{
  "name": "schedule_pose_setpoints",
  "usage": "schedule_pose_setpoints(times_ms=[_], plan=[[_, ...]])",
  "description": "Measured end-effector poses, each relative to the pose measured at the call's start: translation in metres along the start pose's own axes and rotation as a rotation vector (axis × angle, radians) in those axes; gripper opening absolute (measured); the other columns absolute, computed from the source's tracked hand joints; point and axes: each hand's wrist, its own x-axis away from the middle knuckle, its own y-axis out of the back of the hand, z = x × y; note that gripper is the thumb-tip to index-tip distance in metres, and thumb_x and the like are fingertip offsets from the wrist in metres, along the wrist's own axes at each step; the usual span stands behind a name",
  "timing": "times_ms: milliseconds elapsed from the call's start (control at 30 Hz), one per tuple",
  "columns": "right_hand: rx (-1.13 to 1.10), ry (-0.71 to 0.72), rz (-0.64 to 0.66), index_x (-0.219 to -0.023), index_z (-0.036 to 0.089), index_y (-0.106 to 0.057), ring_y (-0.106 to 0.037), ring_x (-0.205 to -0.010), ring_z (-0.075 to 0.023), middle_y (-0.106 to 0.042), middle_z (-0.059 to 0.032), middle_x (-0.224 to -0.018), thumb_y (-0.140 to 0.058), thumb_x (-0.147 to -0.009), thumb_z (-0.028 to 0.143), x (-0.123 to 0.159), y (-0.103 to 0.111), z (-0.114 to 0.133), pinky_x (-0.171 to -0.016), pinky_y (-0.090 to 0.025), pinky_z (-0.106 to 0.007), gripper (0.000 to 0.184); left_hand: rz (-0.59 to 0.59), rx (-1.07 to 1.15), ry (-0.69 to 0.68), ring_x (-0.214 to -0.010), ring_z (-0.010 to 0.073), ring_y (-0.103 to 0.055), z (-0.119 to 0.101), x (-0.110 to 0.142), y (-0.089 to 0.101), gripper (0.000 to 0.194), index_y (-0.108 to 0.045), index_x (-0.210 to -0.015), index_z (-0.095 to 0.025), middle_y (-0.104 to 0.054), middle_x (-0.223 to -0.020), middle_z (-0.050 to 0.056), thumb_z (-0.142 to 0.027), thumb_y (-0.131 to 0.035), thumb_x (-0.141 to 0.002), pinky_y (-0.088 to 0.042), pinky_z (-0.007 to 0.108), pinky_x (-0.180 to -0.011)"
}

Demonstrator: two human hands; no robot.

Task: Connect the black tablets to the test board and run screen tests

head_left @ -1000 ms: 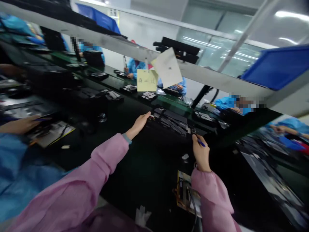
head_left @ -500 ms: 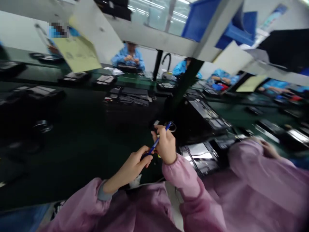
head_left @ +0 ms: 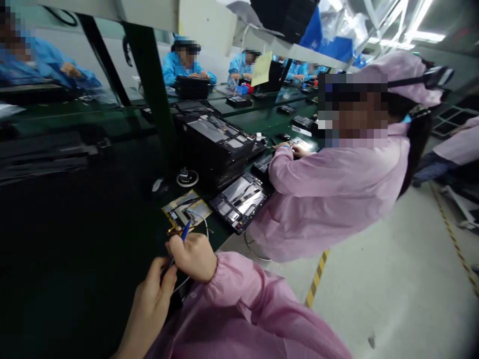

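Observation:
My right hand (head_left: 198, 257) is closed around a slim blue tool (head_left: 186, 231). Its pointed end sticks out above the fist; the frames do not show whether it is a pen or tweezers. My left hand (head_left: 149, 301) pinches the lower end of the same tool, right beside my right hand. Just beyond my knuckles lies a flat yellow-edged panel (head_left: 180, 206) with dark strips, partly hidden by the hand. A thin white cable (head_left: 206, 224) loops over it and runs down behind my right hand.
An opened tablet-like device (head_left: 239, 197) lies right of the panel. Behind it rises a stack of dark devices (head_left: 217, 144). A round white-rimmed item (head_left: 187, 178) sits near the dark post (head_left: 151, 75). On the right, a co-worker in pink (head_left: 337, 184) works at the bench; people in blue sit opposite.
The view has swung right, bringing the co-worker and floor into sight. Both hands now appear lower and further left in view, still on the blue tool. The yellow-edged panel now shows.

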Motion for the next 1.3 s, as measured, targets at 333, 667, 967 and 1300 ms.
schedule_pose_setpoints(times_ms=[333, 667, 967, 1300], plan=[[0.008, -0.073, -0.025, -0.077, 0.021, -0.045, -0.045, -0.038, -0.0111, -0.049, 0.0055, -0.048, -0.032, -0.098, 0.020, 0.046, 0.028, -0.032, -0.040, -0.025, -0.028, 0.025, 0.004, -0.131, -0.136, -0.090, 0.0254, -0.072, -0.044, -0.010, -0.033, 0.038, -0.058, -0.119, -0.027, -0.072, -0.112, 0.009, -0.042, -0.054, -0.085, -0.055, 0.026, -0.065], [-0.290, -0.878, -0.537, -0.082, 0.023, -0.049, -0.064, -0.077, -0.0155, -0.068, -0.0034, -0.086, -0.043, -0.093, 0.023, 0.120, 0.020, -0.103, -0.069, -0.047, -0.026, 0.012, 0.250, 0.199, 0.115, -0.101, 0.0292, -0.067, -0.050, -0.037, -0.083, 0.055, -0.060, -0.120, -0.024, -0.070, -0.114, 0.012, -0.055, -0.066, -0.074, -0.055, 0.033, -0.084], [-0.449, -1.188, -0.701, -0.109, 0.021, -0.044, -0.058, -0.089, -0.0205, -0.056, -0.0057, -0.104, -0.066, -0.078, 0.026, 0.117, -0.006, -0.126, -0.081, -0.048, -0.035, 0.037, 0.513, 0.781, 0.680, -0.116, 0.0320, -0.062, -0.026, -0.069, -0.132, 0.026, -0.065, -0.096, -0.013, -0.072, -0.104, 0.018, -0.021, -0.071, -0.072, -0.043, 0.045, -0.107], [-0.546, -1.131, -0.778, -0.112, 0.023, -0.043, -0.054, -0.081, -0.0170, -0.052, -0.0031, -0.100, -0.068, -0.075, 0.027, 0.110, 0.020, -0.114, -0.074, -0.048, -0.032, 0.044, 0.308, 0.821, 0.676, -0.072, 0.0222, -0.072, -0.049, -0.068, -0.137, 0.018, -0.058, -0.097, -0.016, -0.071, -0.079, 0.008, -0.016, -0.067, -0.081, -0.060, 0.035, -0.072]])
